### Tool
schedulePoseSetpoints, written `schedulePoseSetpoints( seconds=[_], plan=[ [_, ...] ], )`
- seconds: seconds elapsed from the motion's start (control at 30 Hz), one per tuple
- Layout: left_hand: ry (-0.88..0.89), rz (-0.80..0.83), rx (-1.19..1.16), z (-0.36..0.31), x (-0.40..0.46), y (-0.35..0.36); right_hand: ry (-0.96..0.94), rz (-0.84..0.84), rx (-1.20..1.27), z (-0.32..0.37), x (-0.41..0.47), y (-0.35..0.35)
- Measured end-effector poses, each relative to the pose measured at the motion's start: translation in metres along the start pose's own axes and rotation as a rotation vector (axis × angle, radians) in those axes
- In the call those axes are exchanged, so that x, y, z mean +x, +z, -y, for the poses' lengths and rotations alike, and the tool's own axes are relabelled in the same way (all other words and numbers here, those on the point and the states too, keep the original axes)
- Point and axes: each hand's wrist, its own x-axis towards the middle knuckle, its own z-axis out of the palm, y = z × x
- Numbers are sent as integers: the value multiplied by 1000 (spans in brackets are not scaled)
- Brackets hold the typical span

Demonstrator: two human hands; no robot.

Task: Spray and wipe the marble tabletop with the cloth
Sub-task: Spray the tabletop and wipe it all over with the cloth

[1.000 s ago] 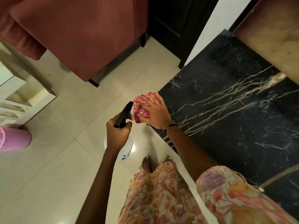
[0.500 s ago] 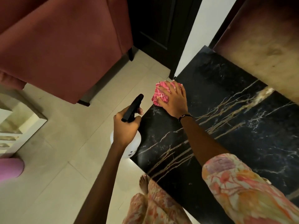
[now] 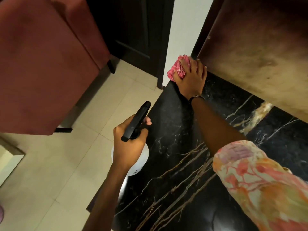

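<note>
Gripped in the left hand [image 3: 129, 147]: white plastic spray bottle with black trigger head [image 3: 135, 121], held at 9 o'clock of the black gold-veined marble tabletop [image 3: 183, 164]. Crumpled pink cloth [image 3: 179, 68] is pressed under the right hand's [image 3: 191, 79] spread fingers at the tabletop's 12 o'clock corner.

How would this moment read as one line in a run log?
step: wiping | right hand: presses crumpled pink cloth on black marble tabletop far corner | left hand: grips black-triggered white spray bottle
</note>
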Motion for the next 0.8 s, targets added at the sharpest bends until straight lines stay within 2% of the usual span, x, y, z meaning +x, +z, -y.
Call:
schedulePoseSetpoints(
  seconds=[0.27, 0.5, 0.7, 0.8],
  plan=[
    [4, 31, 19, 1, 12, 21, 204, 51, -19, 17, 37, 8],
    [-23, 31, 32, -4, 4, 26, 143, 64, 12, -7, 15, 2],
    [-18, 53, 14, 0, 5, 28, 429, -16, 9, -35, -15, -1],
    [-23, 63, -14, 2, 5, 29, 618, 12, 33, -20, -2, -2]
  ],
)
